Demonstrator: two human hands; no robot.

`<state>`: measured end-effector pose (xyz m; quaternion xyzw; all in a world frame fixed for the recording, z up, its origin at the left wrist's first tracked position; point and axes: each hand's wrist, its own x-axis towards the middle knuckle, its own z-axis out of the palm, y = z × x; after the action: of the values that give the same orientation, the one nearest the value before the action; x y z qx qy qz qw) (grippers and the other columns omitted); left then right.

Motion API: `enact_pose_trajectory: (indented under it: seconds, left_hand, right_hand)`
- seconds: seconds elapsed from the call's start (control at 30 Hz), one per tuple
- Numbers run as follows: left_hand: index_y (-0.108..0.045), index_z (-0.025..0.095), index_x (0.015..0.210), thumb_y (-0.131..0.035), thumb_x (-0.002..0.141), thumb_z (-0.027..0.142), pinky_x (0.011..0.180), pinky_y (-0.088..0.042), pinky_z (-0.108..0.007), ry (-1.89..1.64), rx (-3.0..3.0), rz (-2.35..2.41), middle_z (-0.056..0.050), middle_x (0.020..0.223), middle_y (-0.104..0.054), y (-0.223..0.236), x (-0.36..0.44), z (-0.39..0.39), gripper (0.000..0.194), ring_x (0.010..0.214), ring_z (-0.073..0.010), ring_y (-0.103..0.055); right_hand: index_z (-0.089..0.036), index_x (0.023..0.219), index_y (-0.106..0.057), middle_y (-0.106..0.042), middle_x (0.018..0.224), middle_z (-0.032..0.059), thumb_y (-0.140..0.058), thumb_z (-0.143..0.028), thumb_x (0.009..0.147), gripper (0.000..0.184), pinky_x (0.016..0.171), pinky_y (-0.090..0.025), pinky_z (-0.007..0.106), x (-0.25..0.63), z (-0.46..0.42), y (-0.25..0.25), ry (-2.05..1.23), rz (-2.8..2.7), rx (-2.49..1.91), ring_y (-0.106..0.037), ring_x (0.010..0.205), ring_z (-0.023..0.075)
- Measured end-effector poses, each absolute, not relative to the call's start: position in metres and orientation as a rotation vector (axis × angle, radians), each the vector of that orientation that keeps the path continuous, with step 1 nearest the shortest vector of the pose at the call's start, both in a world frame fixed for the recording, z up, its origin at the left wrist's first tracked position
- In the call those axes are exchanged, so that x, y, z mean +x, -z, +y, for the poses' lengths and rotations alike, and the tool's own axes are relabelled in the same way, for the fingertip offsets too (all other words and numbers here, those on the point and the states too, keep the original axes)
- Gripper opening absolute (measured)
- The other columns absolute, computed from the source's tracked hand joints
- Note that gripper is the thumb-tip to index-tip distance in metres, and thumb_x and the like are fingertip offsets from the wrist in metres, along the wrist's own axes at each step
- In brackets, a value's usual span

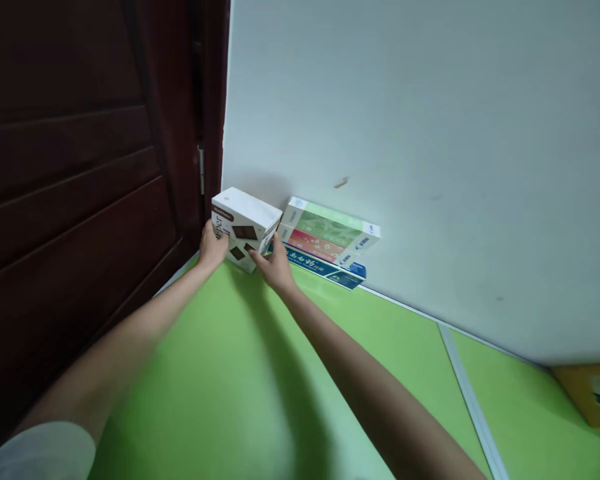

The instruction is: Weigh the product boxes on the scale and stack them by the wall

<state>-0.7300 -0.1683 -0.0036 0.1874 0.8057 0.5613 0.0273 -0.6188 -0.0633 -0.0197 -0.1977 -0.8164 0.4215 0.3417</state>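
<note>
Between my two hands is a white cardboard box (247,210) with brown squares and dark lettering printed on its front. My left hand (214,247) is closed on its left side, the thumb lying on the front face. My right hand (276,267) grips the lower right corner, thumb in front. The fingers behind the box are hidden. Just right of it, a green box (337,223) and a red box (314,244) lie stacked on a flat dark blue box (320,265) against the wall. Whether the white box touches the floor, I cannot tell.
A dark brown panelled door (70,167) with a metal hinge (201,172) stands at the left. The pale wall (420,133) has a few chipped spots. A light strip (470,393) crosses the green floor (205,380). At the far right sits a yellow-brown carton (587,393).
</note>
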Motion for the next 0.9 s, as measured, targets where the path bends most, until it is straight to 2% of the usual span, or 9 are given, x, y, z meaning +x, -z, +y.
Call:
enact_pose_trajectory:
  seconds: [0.1, 0.2, 0.3, 0.37, 0.5, 0.57, 0.67, 0.8, 0.9]
  left_hand:
    - [-0.031, 0.011, 0.139, -0.049, 0.075, 0.009, 0.115, -0.029, -0.042, -1.737, 0.552, 2.515, -0.019, 0.145, -0.041, 0.029, -0.729, -0.161, 0.067, 0.137, -0.0268, -0.038]
    - [-0.021, 0.008, 0.144, -0.053, 0.074, 0.012, 0.118, -0.022, -0.044, -1.726, 0.573, 2.546, -0.021, 0.152, -0.028, 0.050, -0.721, -0.157, 0.077, 0.143, -0.0294, -0.024]
    - [-0.015, 0.006, 0.146, -0.055, 0.074, 0.016, 0.118, -0.022, -0.045, -1.677, 0.623, 2.608, -0.024, 0.154, -0.024, 0.058, -0.717, -0.155, 0.083, 0.144, -0.0313, -0.021]
    - [-0.012, 0.003, 0.146, -0.054, 0.075, 0.016, 0.117, -0.023, -0.045, -1.625, 0.647, 2.642, -0.026, 0.154, -0.021, 0.059, -0.718, -0.153, 0.084, 0.145, -0.0318, -0.019]
    - [-0.008, 0.003, 0.147, -0.051, 0.078, 0.016, 0.118, -0.021, -0.045, -1.591, 0.673, 2.643, -0.025, 0.155, -0.017, 0.059, -0.721, -0.153, 0.082, 0.146, -0.0306, -0.015]
    - [-0.008, 0.004, 0.148, -0.051, 0.079, 0.015, 0.118, -0.020, -0.044, -1.589, 0.678, 2.642, -0.024, 0.156, -0.018, 0.059, -0.722, -0.154, 0.082, 0.145, -0.0297, -0.017]
    - [-0.008, 0.001, 0.147, -0.050, 0.080, 0.014, 0.119, -0.019, -0.042, -1.563, 0.673, 2.652, -0.027, 0.155, -0.018, 0.060, -0.721, -0.154, 0.081, 0.145, -0.0300, -0.017]
    - [-0.002, 0.002, 0.147, -0.046, 0.081, 0.010, 0.119, -0.016, -0.044, -1.604, 0.888, 2.697, -0.026, 0.157, 0.005, 0.061, -0.712, -0.155, 0.080, 0.147, -0.0292, -0.002]
    - [0.003, 0.008, 0.148, -0.043, 0.079, 0.004, 0.119, -0.010, -0.049, -1.505, 1.259, 2.719, -0.022, 0.158, 0.009, 0.065, -0.702, -0.155, 0.083, 0.145, -0.0277, 0.012]
  right_hand:
    - [-0.012, 0.132, -0.043, -0.053, 0.127, 0.0212, -0.067, -0.030, 0.071, 0.068, 0.094, -0.047, 0.049, -0.629, -0.068, 0.040, -1.090, -2.042, -0.697, -0.054, 0.113, 0.0315]
    - [-0.011, 0.125, -0.052, -0.055, 0.122, 0.0218, -0.064, -0.032, 0.074, 0.057, 0.087, -0.050, 0.046, -0.630, -0.067, 0.058, -1.116, -2.030, -0.787, -0.060, 0.099, 0.0291]
    - [-0.009, 0.118, -0.059, -0.060, 0.114, 0.0200, -0.062, -0.033, 0.076, 0.049, 0.076, -0.054, 0.040, -0.627, -0.062, 0.067, -1.148, -2.041, -0.813, -0.062, 0.074, 0.0219]
    - [-0.009, 0.117, -0.060, -0.064, 0.109, 0.0175, -0.063, -0.033, 0.076, 0.048, 0.072, -0.054, 0.038, -0.626, -0.059, 0.069, -1.165, -2.047, -0.816, -0.060, 0.068, 0.0198]
    - [-0.012, 0.117, -0.061, -0.067, 0.103, 0.0141, -0.063, -0.032, 0.075, 0.047, 0.073, -0.053, 0.038, -0.626, -0.060, 0.067, -1.163, -2.044, -0.831, -0.058, 0.066, 0.0185]
    - [-0.010, 0.119, -0.060, -0.066, 0.105, 0.0156, -0.064, -0.032, 0.075, 0.049, 0.073, -0.053, 0.038, -0.626, -0.062, 0.067, -1.157, -2.044, -0.834, -0.058, 0.065, 0.0185]
    - [-0.007, 0.120, -0.060, -0.065, 0.108, 0.0176, -0.064, -0.032, 0.075, 0.051, 0.073, -0.053, 0.038, -0.625, -0.062, 0.066, -1.144, -2.050, -0.833, -0.059, 0.066, 0.0185]
    - [-0.009, 0.117, -0.062, -0.066, 0.107, 0.0162, -0.064, -0.033, 0.074, 0.049, 0.071, -0.052, 0.035, -0.626, -0.062, 0.067, -1.140, -2.050, -0.835, -0.058, 0.064, 0.0178]
    - [-0.012, 0.114, -0.063, -0.068, 0.107, 0.0136, -0.065, -0.034, 0.073, 0.047, 0.070, -0.052, 0.034, -0.627, -0.061, 0.068, -1.157, -2.032, -0.839, -0.059, 0.064, 0.0170]
